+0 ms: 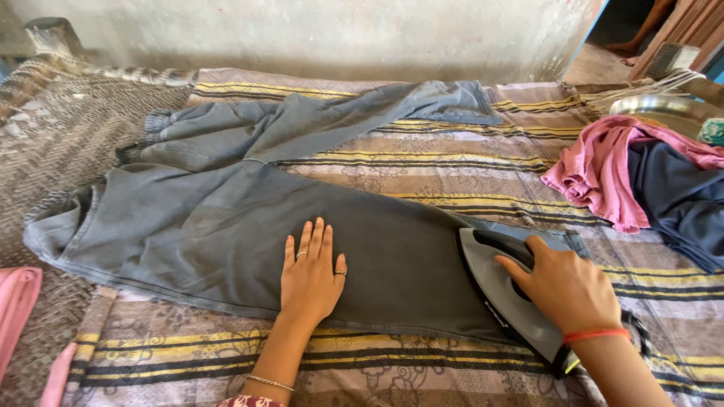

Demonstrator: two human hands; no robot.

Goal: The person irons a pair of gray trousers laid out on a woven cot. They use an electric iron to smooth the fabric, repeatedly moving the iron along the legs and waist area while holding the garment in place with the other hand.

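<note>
A bed (45, 151) of woven matting carries everything. A striped bedsheet (467, 169) in brown, yellow and black bands covers most of it, leaving bare weave at nine o'clock. Grey jeans (188, 226) lie flat on the sheet across the centre, one leg stretching toward four o'clock, the other folded up toward one o'clock. At three o'clock a crumpled pink cloth (596, 169) lies touching a dark blue garment (679, 196). Another pink cloth (15, 301) lies at the eight o'clock edge.
</note>
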